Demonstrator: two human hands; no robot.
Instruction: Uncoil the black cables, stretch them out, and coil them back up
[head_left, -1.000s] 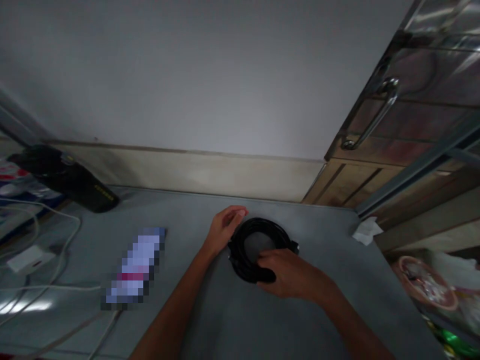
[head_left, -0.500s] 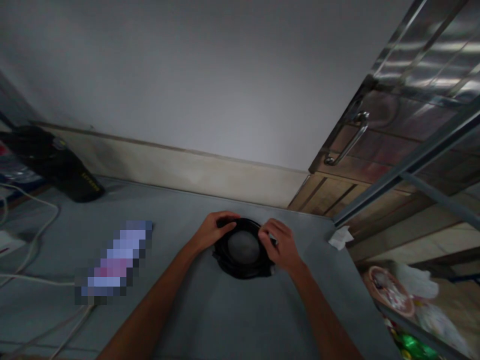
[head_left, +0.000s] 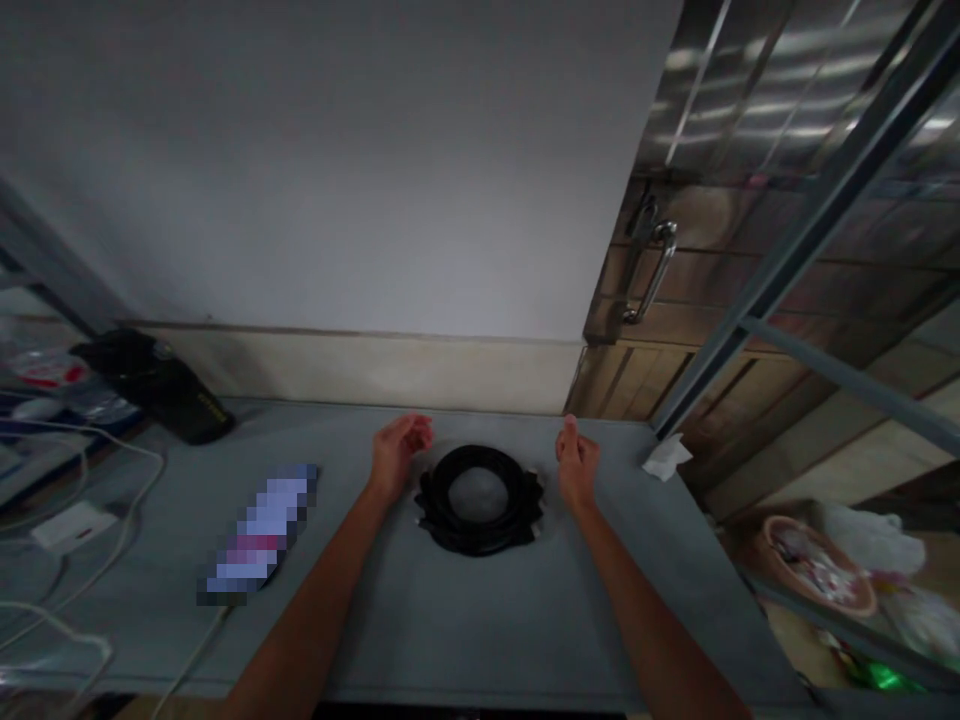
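Observation:
A black cable (head_left: 480,540) lies coiled in a ring on the grey tabletop, with short ends and connector tips poking out at its left and right sides. My left hand (head_left: 394,455) is just off the coil's upper left, its fingers loosely curved, apart and holding nothing. On the other side, my right hand (head_left: 576,465) is raised near the coil's upper right, fingers folded in and thumb pointing up, with nothing seen in it. Neither hand touches the cable.
A phone (head_left: 262,530) with a blurred-out screen lies left, a cord at its lower end. Beyond it are a black bottle (head_left: 165,385), a white box (head_left: 73,527) and white cords. Crumpled tissue (head_left: 667,457) sits at the right edge, near a metal post (head_left: 739,330) and an orange basket (head_left: 862,600).
Both hands have let go of the coiled cable and moved apart, the left one outward left and the right one outward and up. The coil stays on the table. The camera view has turned slightly.

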